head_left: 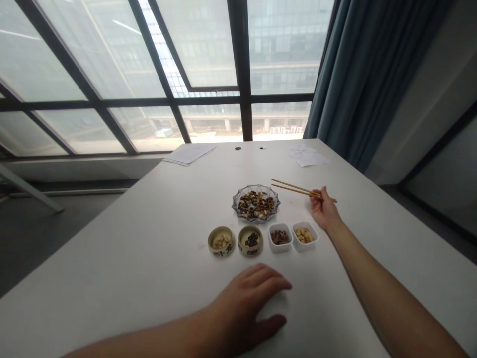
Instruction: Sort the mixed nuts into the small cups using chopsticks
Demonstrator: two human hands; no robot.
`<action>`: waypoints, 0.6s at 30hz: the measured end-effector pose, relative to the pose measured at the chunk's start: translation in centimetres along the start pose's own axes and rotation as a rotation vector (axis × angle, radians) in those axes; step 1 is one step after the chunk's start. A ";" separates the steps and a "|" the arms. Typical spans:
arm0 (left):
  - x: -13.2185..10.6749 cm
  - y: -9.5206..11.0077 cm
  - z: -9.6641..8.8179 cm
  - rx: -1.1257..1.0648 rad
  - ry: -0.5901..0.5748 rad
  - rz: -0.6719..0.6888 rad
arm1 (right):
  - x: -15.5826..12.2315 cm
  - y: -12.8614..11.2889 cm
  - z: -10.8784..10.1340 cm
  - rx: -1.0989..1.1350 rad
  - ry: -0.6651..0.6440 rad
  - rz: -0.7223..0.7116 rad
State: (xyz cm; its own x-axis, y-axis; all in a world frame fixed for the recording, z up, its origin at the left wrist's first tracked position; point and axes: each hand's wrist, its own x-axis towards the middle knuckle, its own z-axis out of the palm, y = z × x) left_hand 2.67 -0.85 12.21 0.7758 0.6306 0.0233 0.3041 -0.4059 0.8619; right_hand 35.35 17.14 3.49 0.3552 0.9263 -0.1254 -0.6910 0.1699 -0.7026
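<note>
My right hand [323, 208] grips a pair of wooden chopsticks [294, 188], their tips apart and pointing left above the table. Left of the tips stands a scalloped glass bowl [234, 211] of mixed dark and pale nuts or seeds [257, 204]. In front of it, from left to right, are a round bowl [221, 252] with pale pieces, a round bowl [250, 251] with dark pieces, a white square dish [280, 246] with brown pieces and a white square dish [306, 245] with yellowish pieces. My left hand [251, 301] rests nearest me, empty, thumb and fingers apart.
The white table [167, 238] reaches toward large windows. Papers [190, 153] lie at its far left, more papers [307, 155] at the far right. Two small dark round pieces sit near the far edge. A blue curtain [365, 79] hangs at the right.
</note>
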 end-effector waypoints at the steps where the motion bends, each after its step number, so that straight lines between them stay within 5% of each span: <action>1: 1.3 0.3 -0.1 0.092 0.062 0.070 | 0.0 0.0 0.0 0.010 0.001 0.002; 5: 7.8 0.8 0.0 0.484 0.133 0.122 | -0.3 -0.3 0.0 0.045 0.004 0.016; 9: 13.4 -0.2 0.8 0.781 0.099 0.003 | -0.3 -0.5 -0.4 0.070 -0.006 0.020; 18: 17.3 -1.9 1.0 0.859 0.007 -0.054 | 0.4 -0.5 -0.6 0.099 -0.024 0.029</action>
State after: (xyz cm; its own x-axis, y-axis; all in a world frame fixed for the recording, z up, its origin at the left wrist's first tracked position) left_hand 16.04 10.14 10.52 0.7457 0.6663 -0.0016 0.6556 -0.7333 0.1800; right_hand 36.25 17.23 3.35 0.3199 0.9389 -0.1271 -0.7602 0.1743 -0.6258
